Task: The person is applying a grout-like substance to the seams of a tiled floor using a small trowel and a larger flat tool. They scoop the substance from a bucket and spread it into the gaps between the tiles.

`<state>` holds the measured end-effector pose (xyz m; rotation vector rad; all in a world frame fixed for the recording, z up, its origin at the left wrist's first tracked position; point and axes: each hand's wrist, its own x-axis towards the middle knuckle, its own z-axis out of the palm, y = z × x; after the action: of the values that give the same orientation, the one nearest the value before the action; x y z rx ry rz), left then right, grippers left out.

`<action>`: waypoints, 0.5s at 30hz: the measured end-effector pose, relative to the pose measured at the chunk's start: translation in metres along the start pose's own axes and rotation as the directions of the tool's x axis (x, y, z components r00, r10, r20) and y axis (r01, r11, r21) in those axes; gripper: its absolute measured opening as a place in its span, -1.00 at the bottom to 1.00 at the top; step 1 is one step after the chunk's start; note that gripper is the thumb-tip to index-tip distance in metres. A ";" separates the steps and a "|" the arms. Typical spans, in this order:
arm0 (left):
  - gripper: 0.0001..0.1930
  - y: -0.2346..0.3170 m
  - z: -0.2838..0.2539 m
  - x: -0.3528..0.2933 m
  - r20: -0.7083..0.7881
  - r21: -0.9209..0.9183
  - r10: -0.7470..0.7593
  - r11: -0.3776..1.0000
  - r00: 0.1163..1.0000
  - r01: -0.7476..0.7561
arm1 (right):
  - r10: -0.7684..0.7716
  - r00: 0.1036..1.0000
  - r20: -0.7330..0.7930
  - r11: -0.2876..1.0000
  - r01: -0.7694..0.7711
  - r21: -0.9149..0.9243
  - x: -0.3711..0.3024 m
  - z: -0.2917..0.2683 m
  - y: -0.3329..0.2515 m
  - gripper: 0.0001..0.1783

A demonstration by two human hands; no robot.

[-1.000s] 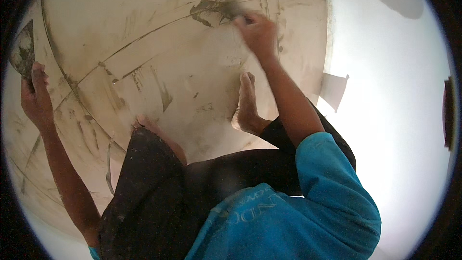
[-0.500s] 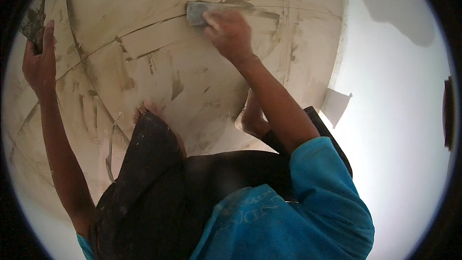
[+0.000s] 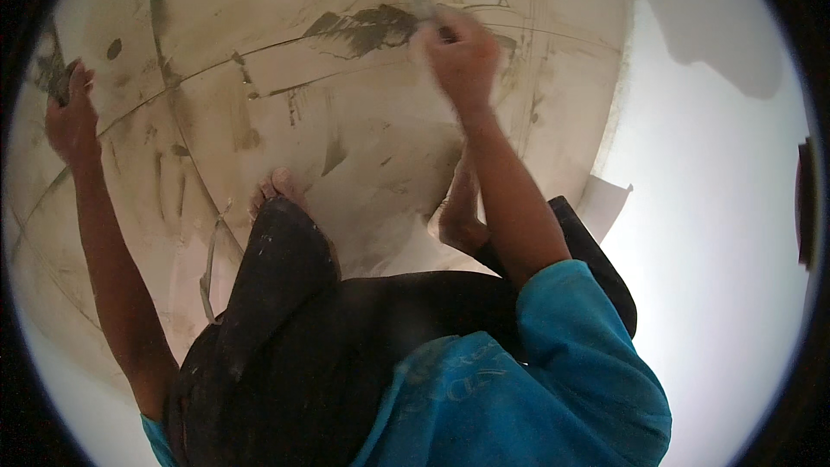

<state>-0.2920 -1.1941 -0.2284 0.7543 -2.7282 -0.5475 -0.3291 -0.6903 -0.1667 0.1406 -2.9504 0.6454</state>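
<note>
My right hand (image 3: 461,56) is closed around a scraper whose grey blade (image 3: 421,2) is smeared by motion, at the joint between floor tiles. Just left of the blade, a wide patch of dark grey paste (image 3: 372,28) lies along that joint. At the far left, my left hand (image 3: 73,121) grips a flat piece loaded with dark paste (image 3: 52,73), held above the floor. Its edges run into the dark rim of the picture, so its exact kind cannot be made out.
Pale tiles (image 3: 285,130) with dark joints and dried smears make up the floor. My bare feet (image 3: 281,186) rest on it, knees bent. A thin pale strip (image 3: 209,268) lies beside my left leg. At right is a bright white surface (image 3: 700,251).
My right hand has moved right, and the scraper blade has turned from lying flat to pointing away. More dark paste shows on the joint. My left hand has dropped slightly.
</note>
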 end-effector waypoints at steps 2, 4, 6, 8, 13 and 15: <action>-0.60 -0.033 -0.005 0.010 -0.048 0.277 -0.043 0.959 0.998 0.055 | 0.288 0.957 -0.035 0.950 -0.290 -0.116 0.020 -0.030 0.064 -0.70; -0.57 -0.048 0.002 0.012 -0.056 0.404 -0.065 0.911 0.996 0.082 | 0.375 0.924 -0.071 0.893 -0.381 -0.239 0.021 -0.037 0.119 -0.65; -0.55 -0.047 0.025 0.007 -0.007 0.244 -0.140 0.960 0.990 0.137 | 0.327 0.941 -0.088 0.886 -0.337 -0.317 0.018 -0.049 0.143 -0.62; -0.53 -0.035 0.000 0.005 0.031 0.053 -0.278 0.960 0.960 0.276 | 0.276 0.961 0.005 0.939 -0.269 -0.216 0.004 -0.016 0.089 -0.61; -0.52 -0.051 0.010 0.003 -0.058 -0.267 -0.282 0.929 0.958 0.257 | 0.137 0.989 0.049 0.986 -0.141 0.093 -0.036 0.043 -0.048 -0.67; -0.53 -0.057 0.019 0.006 -0.053 -0.233 -0.346 0.916 0.937 0.326 | 0.016 0.997 0.073 0.986 -0.028 0.167 -0.041 0.062 -0.085 -0.68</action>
<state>-0.2784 -1.2375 -0.2686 1.1654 -2.4091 -0.8491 -0.2850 -0.7904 -0.1937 0.1497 -2.9656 0.9103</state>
